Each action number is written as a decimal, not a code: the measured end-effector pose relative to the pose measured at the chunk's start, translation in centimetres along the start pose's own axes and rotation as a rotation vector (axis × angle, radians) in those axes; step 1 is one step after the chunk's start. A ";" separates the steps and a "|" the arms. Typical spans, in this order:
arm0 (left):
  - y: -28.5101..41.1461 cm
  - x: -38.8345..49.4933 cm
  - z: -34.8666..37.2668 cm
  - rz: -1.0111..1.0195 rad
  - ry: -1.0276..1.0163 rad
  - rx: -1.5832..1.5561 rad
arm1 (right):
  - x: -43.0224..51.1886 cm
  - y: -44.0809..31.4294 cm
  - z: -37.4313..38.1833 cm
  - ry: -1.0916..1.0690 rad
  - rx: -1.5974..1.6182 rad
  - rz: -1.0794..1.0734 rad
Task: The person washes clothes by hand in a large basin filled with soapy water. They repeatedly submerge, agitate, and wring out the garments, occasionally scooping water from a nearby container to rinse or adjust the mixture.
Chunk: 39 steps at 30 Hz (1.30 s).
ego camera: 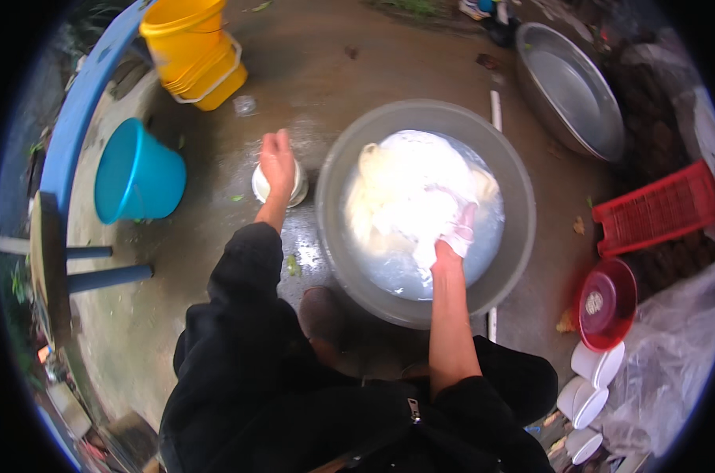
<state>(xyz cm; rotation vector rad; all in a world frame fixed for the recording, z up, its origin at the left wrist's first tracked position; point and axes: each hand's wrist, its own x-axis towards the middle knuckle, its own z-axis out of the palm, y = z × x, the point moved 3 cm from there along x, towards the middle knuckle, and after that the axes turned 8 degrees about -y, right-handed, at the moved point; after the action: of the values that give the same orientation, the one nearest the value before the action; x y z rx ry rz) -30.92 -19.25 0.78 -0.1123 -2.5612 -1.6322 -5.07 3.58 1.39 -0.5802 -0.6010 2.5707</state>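
Note:
A large grey plastic tub (425,313) holds cloudy water and a heap of white and cream cloth (416,177). My right hand (461,227) is in the tub, closed on part of the white cloth near its front right side. Left of the tub, a small white container (299,186) stands on the wet floor. Over that container is my left hand (277,159), blurred, with its fingertips pointing away from me; its palm side and any contact with the container are hard to make out.
A turquoise bucket (156,177) and stacked yellow buckets (183,47) stand at the left. Rightward are a metal basin (570,88), a red plastic basket (659,207), a red basin (609,301) and several white tubs (591,405). A white pipe (496,109) runs beneath the grey tub.

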 end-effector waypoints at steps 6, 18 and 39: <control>8.6 -12.7 11.8 -0.681 -0.973 -0.809 | 1.6 0.0 -1.4 -0.185 -0.474 0.045; 7.7 -23.7 14.5 0.171 -0.821 0.112 | -1.8 6.4 -12.4 0.264 -0.086 0.183; -9.7 -22.9 14.8 0.358 -1.534 0.764 | -3.0 8.0 -18.9 0.153 -1.148 0.538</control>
<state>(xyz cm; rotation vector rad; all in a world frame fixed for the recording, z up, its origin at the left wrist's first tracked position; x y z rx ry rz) -10.06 -10.12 -17.01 -2.2464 -3.3627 -0.1290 4.01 1.47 -17.17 -1.4177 -2.1102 2.3377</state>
